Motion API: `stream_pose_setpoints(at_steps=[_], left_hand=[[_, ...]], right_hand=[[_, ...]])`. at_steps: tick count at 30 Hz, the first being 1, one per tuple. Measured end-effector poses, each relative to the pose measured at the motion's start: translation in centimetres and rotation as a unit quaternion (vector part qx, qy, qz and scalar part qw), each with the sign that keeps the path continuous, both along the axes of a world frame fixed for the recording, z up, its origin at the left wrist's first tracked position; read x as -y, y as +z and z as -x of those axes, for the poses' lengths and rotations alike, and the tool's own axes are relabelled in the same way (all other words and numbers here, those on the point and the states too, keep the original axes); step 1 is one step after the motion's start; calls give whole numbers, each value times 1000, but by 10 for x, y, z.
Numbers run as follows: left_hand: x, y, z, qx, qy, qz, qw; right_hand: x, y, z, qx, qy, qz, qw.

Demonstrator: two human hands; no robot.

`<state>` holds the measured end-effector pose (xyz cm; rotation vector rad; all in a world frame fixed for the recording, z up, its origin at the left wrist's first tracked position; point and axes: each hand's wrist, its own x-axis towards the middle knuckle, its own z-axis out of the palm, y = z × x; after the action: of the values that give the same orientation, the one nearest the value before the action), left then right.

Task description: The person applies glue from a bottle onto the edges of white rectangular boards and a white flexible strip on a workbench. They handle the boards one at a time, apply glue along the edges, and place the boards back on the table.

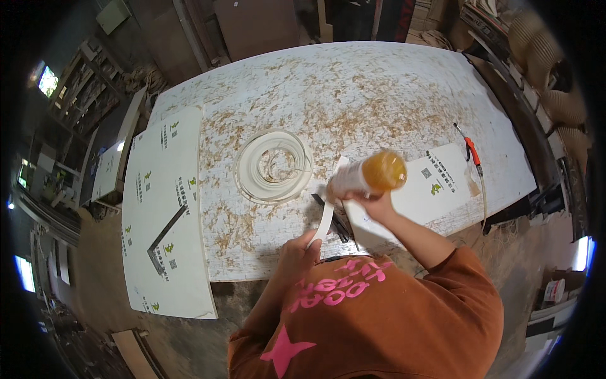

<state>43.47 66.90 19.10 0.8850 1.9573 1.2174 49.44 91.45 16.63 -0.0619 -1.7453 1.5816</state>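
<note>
My right hand (pixel 374 205) is wrapped round a bottle of amber liquid (pixel 385 169), tilted so its amber end points up and to the right. The bottle's other end is blurred and lies over a white strip (pixel 324 222), perhaps edge banding. Lower left of the bottle, my left hand (pixel 299 254) pinches the strip near the table's front edge. Under and beside the strip lies a dark-handled tool (pixel 341 228), partly hidden, its kind unclear. A white printed board (pixel 413 189) lies on the table to the right of the strip.
Wood shavings lie scattered over the white table (pixel 353 69). A coil of white strip (pixel 247 174) sits left of centre. A red-handled tool with a cord (pixel 473 151) rests at the right. On the left, a printed board (pixel 142 189) carries a metal square (pixel 165 232).
</note>
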Motion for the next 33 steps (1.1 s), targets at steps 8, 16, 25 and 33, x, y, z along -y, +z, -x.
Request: stream_pose_setpoints(at_steps=[8,16,25,33], left_hand=[[3,-8,4,93,-3,-56,994],[6,-6,3,138,2,-33,990],[3,-6,1,142,-18,-25,989],[2,-8,3,136,-14,-31,990]], right_hand=[[7,-1,-4,22,-63,28,997],[0,-8,-1,34,-63,74,995],[-10,1,5,79,-75,143,984],[-9,2,10,115,-67,120,984]])
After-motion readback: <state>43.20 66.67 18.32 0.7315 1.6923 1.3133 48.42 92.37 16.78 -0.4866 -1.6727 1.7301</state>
